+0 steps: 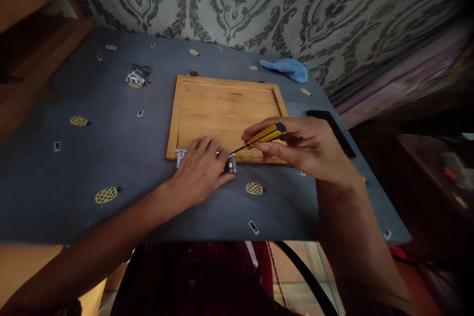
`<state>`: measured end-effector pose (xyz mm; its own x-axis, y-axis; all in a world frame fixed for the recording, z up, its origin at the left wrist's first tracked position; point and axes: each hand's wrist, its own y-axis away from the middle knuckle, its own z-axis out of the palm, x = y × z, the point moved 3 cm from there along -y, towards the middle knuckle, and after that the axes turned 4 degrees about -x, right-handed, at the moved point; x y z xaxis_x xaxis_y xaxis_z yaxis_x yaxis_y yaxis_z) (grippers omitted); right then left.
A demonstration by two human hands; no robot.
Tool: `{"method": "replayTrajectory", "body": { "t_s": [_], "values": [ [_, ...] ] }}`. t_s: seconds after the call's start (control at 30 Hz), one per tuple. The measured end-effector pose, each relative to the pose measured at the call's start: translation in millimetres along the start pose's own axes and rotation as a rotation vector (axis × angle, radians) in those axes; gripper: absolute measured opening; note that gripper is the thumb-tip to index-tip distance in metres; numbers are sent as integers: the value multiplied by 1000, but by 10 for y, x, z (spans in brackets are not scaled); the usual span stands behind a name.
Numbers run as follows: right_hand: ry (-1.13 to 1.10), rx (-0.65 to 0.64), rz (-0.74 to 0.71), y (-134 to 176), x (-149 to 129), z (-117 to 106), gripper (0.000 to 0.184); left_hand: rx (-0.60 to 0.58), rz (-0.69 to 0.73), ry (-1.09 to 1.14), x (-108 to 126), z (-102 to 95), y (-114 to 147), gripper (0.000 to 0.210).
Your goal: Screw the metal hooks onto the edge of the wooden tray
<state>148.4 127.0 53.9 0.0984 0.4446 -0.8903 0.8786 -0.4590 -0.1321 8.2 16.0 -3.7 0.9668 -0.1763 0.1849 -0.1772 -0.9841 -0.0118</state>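
Observation:
A wooden panel [229, 103] with a raised frame lies flat on the table in front of me. My left hand [200, 168] rests over its near edge, thumb and fingers holding a shiny metal fitting [232, 164] against the frame. Another metal end [180, 155] shows left of those fingers; the middle of it is hidden. My right hand [311, 148] grips a yellow and black screwdriver [267, 135] by its handle. The screwdriver slants down to the left, its tip at the metal fitting beside my left fingers; whether it sits in a screw I cannot tell.
The blue-grey tablecloth [92, 158] has pineapple prints. Loose metal hardware [137, 76] lies at the left, a blue cloth [287, 69] at the back right. A dark phone-like slab [333, 131] is partly behind my right hand. A patterned wall [240, 0] bounds the back.

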Motion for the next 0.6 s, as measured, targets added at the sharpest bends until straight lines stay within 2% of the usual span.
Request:
{"method": "replayTrajectory", "body": {
  "t_s": [0.3,0.6],
  "values": [
    [-3,-56,-28,3,9,-20,22,45,22,-26,-14,25,15,38],
    [-108,-121,62,27,-19,-52,27,30,9,-15,-4,21,11,38]
  ]
}}
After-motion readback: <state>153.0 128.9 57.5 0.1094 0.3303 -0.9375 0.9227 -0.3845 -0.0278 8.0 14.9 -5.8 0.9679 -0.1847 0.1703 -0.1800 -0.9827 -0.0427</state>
